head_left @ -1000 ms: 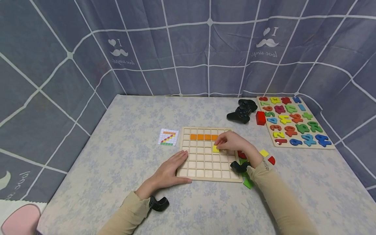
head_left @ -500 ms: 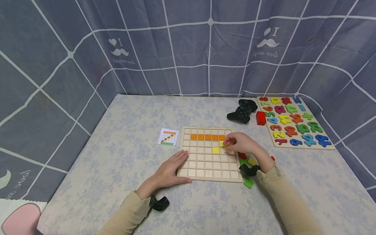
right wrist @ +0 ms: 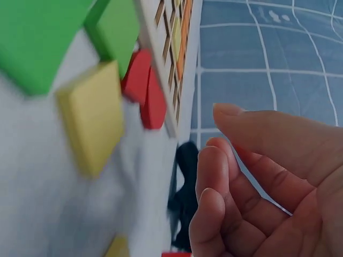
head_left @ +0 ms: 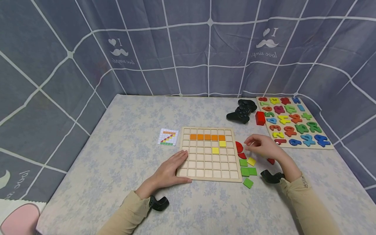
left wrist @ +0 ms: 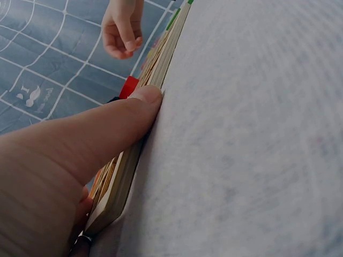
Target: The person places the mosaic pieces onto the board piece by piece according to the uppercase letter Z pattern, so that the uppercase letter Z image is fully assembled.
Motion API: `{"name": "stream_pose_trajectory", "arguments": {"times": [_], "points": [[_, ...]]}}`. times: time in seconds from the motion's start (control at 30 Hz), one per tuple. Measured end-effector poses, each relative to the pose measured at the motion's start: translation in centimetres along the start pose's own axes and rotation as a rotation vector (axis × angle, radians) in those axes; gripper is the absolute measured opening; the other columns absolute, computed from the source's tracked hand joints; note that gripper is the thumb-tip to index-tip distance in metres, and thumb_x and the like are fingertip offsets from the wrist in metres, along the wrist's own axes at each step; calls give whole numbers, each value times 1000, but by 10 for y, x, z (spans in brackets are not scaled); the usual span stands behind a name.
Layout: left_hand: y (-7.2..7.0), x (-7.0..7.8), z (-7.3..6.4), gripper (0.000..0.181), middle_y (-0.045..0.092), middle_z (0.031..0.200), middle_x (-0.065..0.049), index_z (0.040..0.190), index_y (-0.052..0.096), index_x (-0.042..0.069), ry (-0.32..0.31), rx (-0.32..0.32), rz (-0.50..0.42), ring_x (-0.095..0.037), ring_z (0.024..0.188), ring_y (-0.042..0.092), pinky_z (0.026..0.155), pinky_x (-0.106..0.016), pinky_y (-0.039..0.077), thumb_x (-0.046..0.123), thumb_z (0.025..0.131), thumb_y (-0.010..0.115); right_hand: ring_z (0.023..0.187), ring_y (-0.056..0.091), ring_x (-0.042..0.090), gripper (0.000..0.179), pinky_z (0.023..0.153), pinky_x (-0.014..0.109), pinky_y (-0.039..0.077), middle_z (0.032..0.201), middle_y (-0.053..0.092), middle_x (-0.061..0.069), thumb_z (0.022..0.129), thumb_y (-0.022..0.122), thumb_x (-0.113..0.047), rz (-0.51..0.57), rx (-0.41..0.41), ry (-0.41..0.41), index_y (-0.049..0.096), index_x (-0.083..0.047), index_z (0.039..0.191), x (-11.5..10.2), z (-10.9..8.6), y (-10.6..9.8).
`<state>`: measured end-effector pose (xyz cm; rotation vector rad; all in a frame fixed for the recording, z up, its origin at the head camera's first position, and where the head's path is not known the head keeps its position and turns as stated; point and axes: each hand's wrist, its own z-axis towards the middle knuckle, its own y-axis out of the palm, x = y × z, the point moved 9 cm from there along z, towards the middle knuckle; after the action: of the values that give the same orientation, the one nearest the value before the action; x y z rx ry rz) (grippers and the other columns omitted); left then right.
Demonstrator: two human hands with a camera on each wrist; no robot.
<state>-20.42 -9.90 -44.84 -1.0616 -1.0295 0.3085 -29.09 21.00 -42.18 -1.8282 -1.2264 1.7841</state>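
Observation:
A wooden grid board lies flat on the table. It bears a row of orange square tiles and two yellow tiles, one just under the row's right end, the other diagonally below left. My left hand rests at the board's near-left corner, fingers extended over the left edge; its thumb touches the near edge in the left wrist view. Right of the board, my right hand hovers above loose pieces, fingers loosely bent and nothing between them. Below it are a yellow tile, green tiles and red rounded pieces.
A pattern card lies left of the board. Farther back are a black game controller, a red block and a number-and-letter puzzle board. Another red piece lies partly covered by the right wrist. A grid-patterned curtain stands behind the table.
My right hand let go of the first yellow tile, set a second one in the cell under the orange row's right end, then moved right off the board. The left hand stayed still.

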Motion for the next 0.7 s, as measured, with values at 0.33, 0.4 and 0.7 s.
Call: {"name": "stream_pose_trajectory", "arguments": {"times": [0.33,0.4,0.7], "points": [[0,0,0,96,25,152,-13,147,27,0,-4,-3,0,-23,141,19,113,-40,23,53,78,70,72,55,21,35,53,27,49,91,63,8,85,71,-24,54,14,27,62,-1,109,22,-23,-13],[-1,0,0,96,25,152,-13,146,27,0,-1,-1,4,-23,141,19,113,-40,23,52,78,70,72,55,22,36,52,27,49,92,63,8,85,71,-24,61,16,23,62,0,110,25,-26,-14],[-3,3,-1,96,26,152,-14,145,29,-2,8,11,-1,-25,140,20,112,-42,24,50,78,71,72,53,21,36,57,24,48,98,63,11,84,72,-20,62,54,31,62,0,112,37,-32,-20]]}}
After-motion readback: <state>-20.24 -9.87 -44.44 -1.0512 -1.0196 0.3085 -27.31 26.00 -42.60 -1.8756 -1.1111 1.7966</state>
